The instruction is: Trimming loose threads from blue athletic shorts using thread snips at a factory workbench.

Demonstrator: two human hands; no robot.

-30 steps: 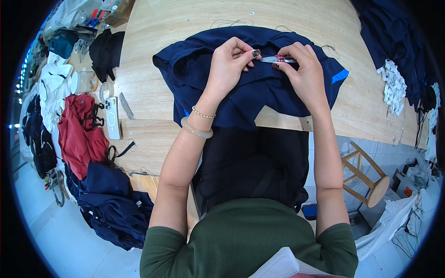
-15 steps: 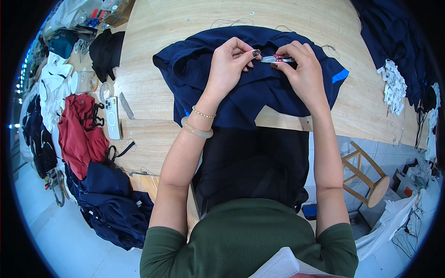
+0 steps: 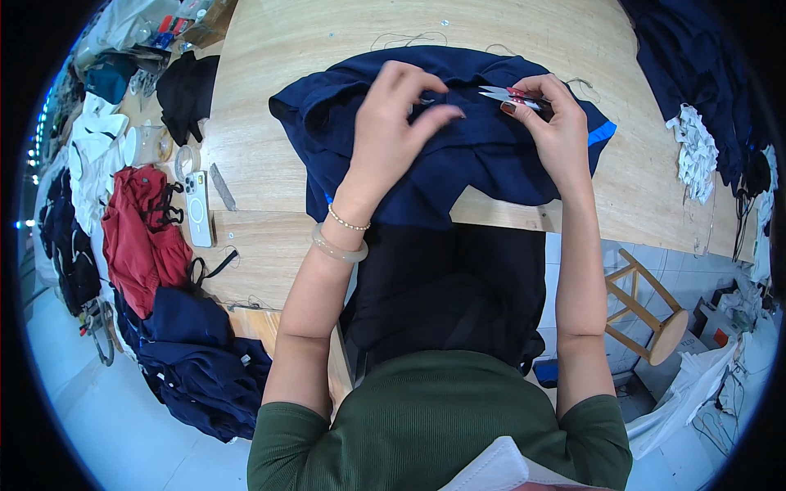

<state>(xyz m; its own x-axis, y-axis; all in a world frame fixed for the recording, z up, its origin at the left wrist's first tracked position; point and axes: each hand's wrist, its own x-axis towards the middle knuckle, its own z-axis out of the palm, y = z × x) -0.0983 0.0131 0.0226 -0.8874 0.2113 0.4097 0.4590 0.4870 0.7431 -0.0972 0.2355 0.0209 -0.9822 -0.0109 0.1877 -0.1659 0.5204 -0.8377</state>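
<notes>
A dark navy garment (image 3: 417, 180) lies bunched on the wooden table in front of me, with a bright blue patch at its right edge. My left hand (image 3: 395, 123) is over its upper middle, thumb and forefinger spread apart with nothing seen between them. In my right hand (image 3: 550, 114) is a pair of thread snips (image 3: 496, 94), its pale blades pointing left toward my left hand and slightly parted. My right fingers close around the snips' red and dark handle, just above the cloth.
Loose threads lie on the wooden table (image 3: 270, 49) beyond the garment. To the left are a phone (image 3: 198, 209), a red garment (image 3: 147, 237) and dark navy cloth (image 3: 205, 368) hanging off the edge. White scraps (image 3: 696, 151) lie at right; a wooden stool (image 3: 667, 337) stands below.
My left thumb and forefinger have come apart from a pinch, and that hand has moved slightly left. The right hand has drawn right with the snips, away from the left fingers.
</notes>
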